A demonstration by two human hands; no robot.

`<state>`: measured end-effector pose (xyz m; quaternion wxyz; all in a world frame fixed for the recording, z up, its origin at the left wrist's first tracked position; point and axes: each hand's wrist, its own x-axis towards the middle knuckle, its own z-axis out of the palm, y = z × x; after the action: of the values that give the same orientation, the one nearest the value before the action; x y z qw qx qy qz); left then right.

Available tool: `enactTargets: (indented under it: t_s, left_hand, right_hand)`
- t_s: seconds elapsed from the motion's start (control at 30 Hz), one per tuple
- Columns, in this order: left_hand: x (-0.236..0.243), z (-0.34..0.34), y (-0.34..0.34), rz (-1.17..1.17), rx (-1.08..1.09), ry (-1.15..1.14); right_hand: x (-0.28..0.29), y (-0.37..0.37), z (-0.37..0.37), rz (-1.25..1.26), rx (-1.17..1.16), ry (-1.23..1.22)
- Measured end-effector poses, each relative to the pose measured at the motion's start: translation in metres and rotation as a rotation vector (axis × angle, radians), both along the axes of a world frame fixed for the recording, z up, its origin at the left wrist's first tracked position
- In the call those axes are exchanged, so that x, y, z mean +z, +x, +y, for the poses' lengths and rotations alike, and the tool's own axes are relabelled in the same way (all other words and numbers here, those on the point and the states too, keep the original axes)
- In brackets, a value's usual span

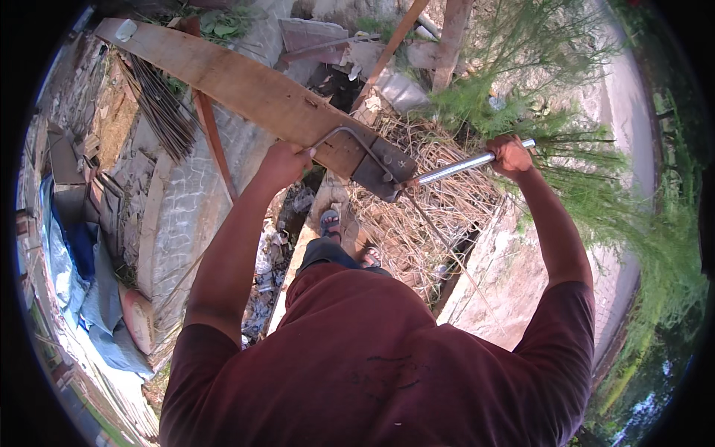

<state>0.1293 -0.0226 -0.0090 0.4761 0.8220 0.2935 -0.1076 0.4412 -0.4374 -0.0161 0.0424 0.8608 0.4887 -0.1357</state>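
Observation:
A long weathered wooden plank [223,82] runs diagonally from upper left to centre, with a dark fitting with small posts [375,171] at its near end. A bent thin metal rod [353,135] lies over that end. My left hand [289,162] is closed on the rod's end beside the plank. My right hand [511,155] is closed round a shiny metal pipe [454,169], which reaches left to the fitting. Whether the pipe is fitted over part of the rod I cannot tell.
A bundle of thin rods [156,112] hangs near the plank's far end. Blue tarps [104,313] lie at left. Dry straw [402,223] surrounds my sandalled feet. Green feathery branches [596,171] and a pale concrete edge [495,294] are at right, wooden posts [450,37] at top.

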Motion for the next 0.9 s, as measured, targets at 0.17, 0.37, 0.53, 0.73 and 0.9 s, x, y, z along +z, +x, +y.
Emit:
enactTargets:
  t_s: [0.17,0.37,0.53,0.73,0.9]
  left_hand:
    - [-0.026,0.003,-0.007,-0.033,0.036,-0.045]
    - [0.002,-0.009,-0.016,-0.007,0.045,0.142]
    - [-0.015,-0.005,-0.058,-0.071,0.023,0.543]
    - [-0.038,0.011,-0.212,-0.092,0.222,0.823]
    - [-0.044,0.006,-0.366,0.095,0.301,0.951]
  right_hand:
    - [0.015,-0.036,0.0,-0.171,-0.019,0.206]
    - [0.006,-0.016,-0.001,-0.326,-0.156,0.137]
    - [-0.036,0.0,-0.011,-0.397,-0.314,0.105]
    - [-0.005,-0.025,-0.007,-0.411,-0.376,0.102]
    - [0.014,-0.092,-0.005,-0.545,-0.419,0.238]
